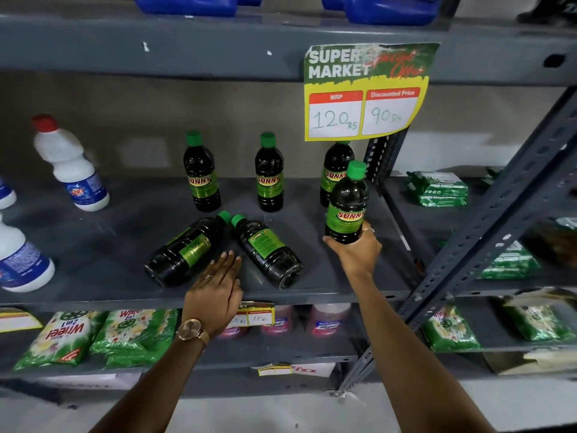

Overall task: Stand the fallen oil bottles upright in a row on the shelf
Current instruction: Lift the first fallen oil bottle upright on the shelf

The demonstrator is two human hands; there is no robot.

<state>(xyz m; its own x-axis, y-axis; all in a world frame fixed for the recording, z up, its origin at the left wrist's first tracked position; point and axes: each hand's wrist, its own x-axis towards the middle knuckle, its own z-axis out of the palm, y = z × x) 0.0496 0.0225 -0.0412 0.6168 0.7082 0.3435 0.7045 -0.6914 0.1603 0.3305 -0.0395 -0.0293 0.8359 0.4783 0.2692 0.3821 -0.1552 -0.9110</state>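
Observation:
Three dark oil bottles with green caps stand upright at the back of the grey shelf [103,232]: one on the left [201,175], one in the middle [269,176], one on the right [335,170], partly behind a held bottle. My right hand [356,253] grips the base of a fourth oil bottle [347,204], upright, in front of the right one. Two oil bottles lie on their sides near the shelf's front: the left fallen one [184,250] and the right fallen one [267,250], caps nearly meeting. My left hand [218,285] lies flat between them, fingers extended, holding nothing.
White cleaner bottles [70,165] stand at the shelf's left. A price sign [365,92] hangs from the shelf above. A slanted metal brace [487,226] crosses at the right. Green packets [438,189] lie on the neighbouring shelf, detergent bags [62,335] below.

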